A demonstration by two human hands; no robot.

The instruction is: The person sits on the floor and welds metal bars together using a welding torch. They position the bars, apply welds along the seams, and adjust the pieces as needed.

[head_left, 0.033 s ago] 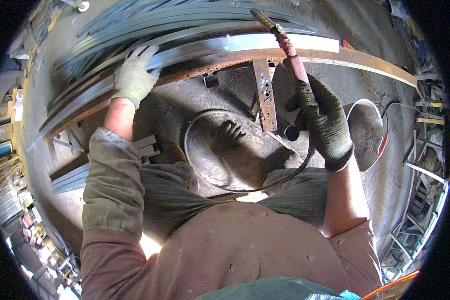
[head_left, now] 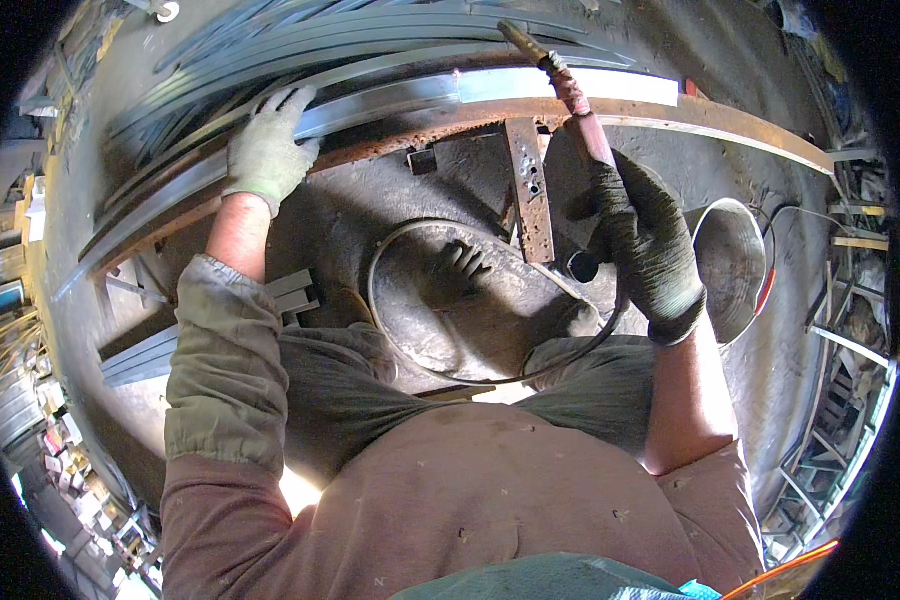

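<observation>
Your right hand (head_left: 653, 235), dark glove, is wrapped around the welding torch (head_left: 571, 92): fingers curled closed on the grip, lower grip hidden in the glove. The pink handle sticks out past thumb and forefinger; nozzle end points up-left, well clear of the fingers. In view, the torch crosses over the rusty beam (head_left: 400, 140) and pokes past its far edge; can't tell if it touches anything there.

Your left hand (head_left: 272, 150), pale glove, lies over the steel tube (head_left: 400, 103) that runs along the beam's far edge. Fingers slightly parted, bent over the tube's top, thumb on the near side; can't tell how firmly it's gripped. Left fingers well apart from the torch.

A rusty perforated bar (head_left: 530, 190) runs from the beam's near edge toward you. Black cable (head_left: 485, 383) loops below the right hand, passing by your knees. Metal bucket (head_left: 735, 265) just right of that hand, on the floor (head_left: 770, 220). Steel lengths (head_left: 370, 45) lie beyond the beam's far edge.
</observation>
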